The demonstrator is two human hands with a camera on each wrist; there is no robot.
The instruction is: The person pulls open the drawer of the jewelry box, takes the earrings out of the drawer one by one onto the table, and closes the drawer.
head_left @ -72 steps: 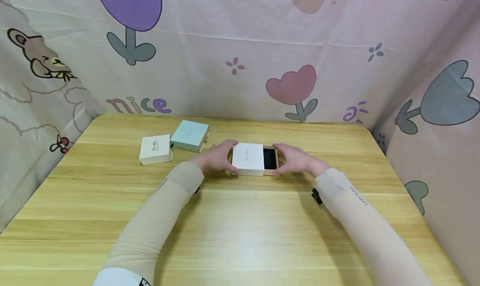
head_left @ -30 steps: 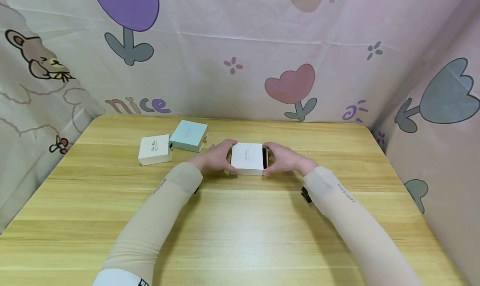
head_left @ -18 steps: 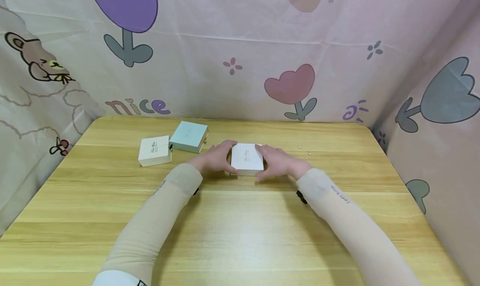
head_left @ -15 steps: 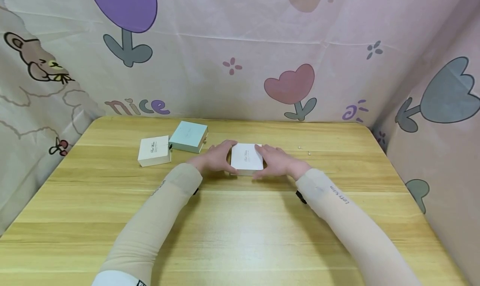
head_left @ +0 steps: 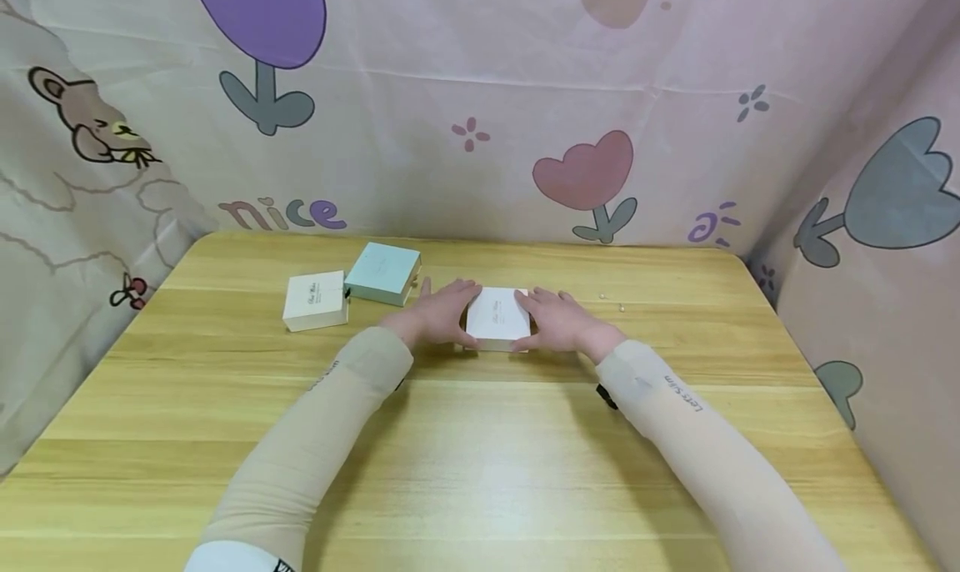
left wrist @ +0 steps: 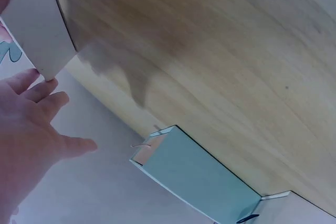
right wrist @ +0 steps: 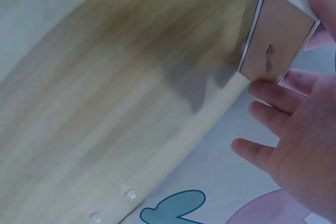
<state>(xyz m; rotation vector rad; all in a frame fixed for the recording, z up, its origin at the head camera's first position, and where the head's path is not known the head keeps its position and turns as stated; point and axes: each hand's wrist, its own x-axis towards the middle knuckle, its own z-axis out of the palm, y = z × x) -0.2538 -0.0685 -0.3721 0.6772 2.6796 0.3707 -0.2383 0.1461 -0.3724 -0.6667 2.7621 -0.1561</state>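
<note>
A white drawer-style gift box point(head_left: 498, 312) with small printed lettering lies on the table between both hands. My left hand point(head_left: 438, 313) grips its left end, thumb at the near edge and fingertips along the far edge. At the right end my right hand point(head_left: 558, 322) grips it the same way, its index finger resting on the top. In the right wrist view, the tan drawer front point(right wrist: 278, 35) sits inside the white sleeve, with a small ribbon pull point(right wrist: 269, 59) hanging from it. The left wrist view shows fingertips touching the box's closed side point(left wrist: 39, 27).
A light blue gift box point(head_left: 383, 272) and a second white box point(head_left: 316, 300) stand close together at the back left of the wooden table point(head_left: 480, 472). Two tiny shiny pieces, like stud earrings point(head_left: 621, 308), lie right of the hands. A printed curtain point(head_left: 420, 72) hangs behind.
The drawer, partly out with its black inside showing, has slid left into the white sleeve. My right hand moved left with it and now reaches over the box's right end.
</note>
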